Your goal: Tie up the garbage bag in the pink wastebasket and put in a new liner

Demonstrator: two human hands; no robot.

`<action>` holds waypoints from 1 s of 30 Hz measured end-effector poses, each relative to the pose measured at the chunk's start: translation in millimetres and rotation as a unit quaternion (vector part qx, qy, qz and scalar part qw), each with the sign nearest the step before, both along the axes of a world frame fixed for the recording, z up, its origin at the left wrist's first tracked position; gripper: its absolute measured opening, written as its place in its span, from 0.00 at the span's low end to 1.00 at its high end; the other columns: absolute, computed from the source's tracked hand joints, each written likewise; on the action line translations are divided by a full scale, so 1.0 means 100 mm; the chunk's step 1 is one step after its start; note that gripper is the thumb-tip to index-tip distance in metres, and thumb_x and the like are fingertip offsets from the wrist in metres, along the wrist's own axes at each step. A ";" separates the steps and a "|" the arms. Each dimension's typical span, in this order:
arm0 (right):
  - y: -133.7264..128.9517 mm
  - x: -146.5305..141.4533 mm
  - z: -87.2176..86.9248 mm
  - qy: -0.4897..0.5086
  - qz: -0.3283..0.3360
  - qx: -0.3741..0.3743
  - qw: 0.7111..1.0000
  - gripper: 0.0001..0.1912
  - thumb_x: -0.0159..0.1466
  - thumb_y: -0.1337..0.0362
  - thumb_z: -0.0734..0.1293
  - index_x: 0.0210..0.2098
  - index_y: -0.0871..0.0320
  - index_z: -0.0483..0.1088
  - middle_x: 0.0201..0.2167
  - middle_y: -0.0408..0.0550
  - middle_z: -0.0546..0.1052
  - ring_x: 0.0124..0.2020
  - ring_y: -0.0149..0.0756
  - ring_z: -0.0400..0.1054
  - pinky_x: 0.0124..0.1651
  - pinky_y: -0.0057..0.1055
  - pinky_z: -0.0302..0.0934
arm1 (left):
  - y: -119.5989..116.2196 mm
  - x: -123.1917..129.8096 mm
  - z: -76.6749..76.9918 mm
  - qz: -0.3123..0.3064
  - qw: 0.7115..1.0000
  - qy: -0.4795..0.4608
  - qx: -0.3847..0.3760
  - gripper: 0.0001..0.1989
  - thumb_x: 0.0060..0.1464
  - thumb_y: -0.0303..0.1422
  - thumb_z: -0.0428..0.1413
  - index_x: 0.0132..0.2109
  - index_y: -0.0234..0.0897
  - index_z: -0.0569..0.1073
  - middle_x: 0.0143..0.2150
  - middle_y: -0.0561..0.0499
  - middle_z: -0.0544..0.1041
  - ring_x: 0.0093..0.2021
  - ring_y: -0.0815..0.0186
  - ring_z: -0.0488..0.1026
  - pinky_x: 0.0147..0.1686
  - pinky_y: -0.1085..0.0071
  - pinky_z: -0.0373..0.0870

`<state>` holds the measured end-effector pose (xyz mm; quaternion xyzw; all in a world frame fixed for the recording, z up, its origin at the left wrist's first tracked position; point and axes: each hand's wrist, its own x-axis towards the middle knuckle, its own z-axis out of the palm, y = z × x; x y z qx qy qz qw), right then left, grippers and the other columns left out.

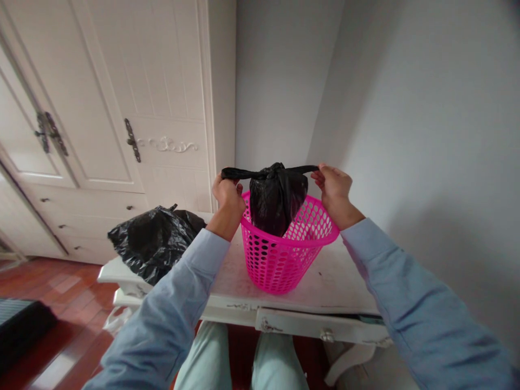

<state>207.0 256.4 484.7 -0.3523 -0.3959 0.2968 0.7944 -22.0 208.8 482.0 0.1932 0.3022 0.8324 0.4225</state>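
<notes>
A black plastic bag [277,203], knotted at its top, hangs in the mouth of a pink perforated basket [280,265]. Its two twisted ends stretch out sideways from the knot. My left hand [228,192] is closed on the left end, above the basket's left rim. The right end is pinched in the fingertips of my right hand [333,187], over the basket's right side. The basket stands upright on a white table [325,281]. The lower part of the bag is inside the basket, partly seen through the holes.
Another black plastic bag [152,244] lies crumpled on the table's left end. A white wardrobe [166,97] stands behind at left, and a grey wall [426,135] rises at right. The table drawer [300,324] is slightly open. A dark object [24,330] is on the floor.
</notes>
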 end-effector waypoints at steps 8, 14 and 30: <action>-0.08 -0.04 0.04 -0.193 -0.094 0.076 0.974 0.07 0.60 0.61 0.70 0.27 0.57 0.74 0.22 0.41 0.75 0.26 0.32 0.71 0.33 0.30 0.65 | 0.03 0.01 -0.03 -0.051 0.997 0.054 0.015 0.10 0.42 0.21 0.52 0.30 0.40 0.69 0.26 0.58 0.73 0.27 0.73 0.70 0.27 0.76 0.60; -0.37 -0.25 0.05 -0.330 -0.009 0.166 0.929 0.10 0.62 0.57 0.70 0.30 0.56 0.75 0.29 0.44 0.77 0.32 0.34 0.70 0.38 0.31 0.64 | -0.04 0.09 -0.01 -0.150 0.970 0.186 0.040 0.06 0.45 0.23 0.55 0.30 0.38 0.73 0.26 0.54 0.76 0.29 0.69 0.74 0.28 0.76 0.63; -0.35 -0.32 -0.05 -0.476 0.203 0.135 0.845 0.13 0.57 0.56 0.73 0.36 0.57 0.72 0.28 0.41 0.73 0.29 0.32 0.65 0.33 0.30 0.57 | -0.04 0.18 -0.05 -0.158 0.860 0.464 0.145 0.11 0.48 0.29 0.60 0.41 0.34 0.77 0.39 0.48 0.81 0.36 0.68 0.76 0.36 0.72 0.72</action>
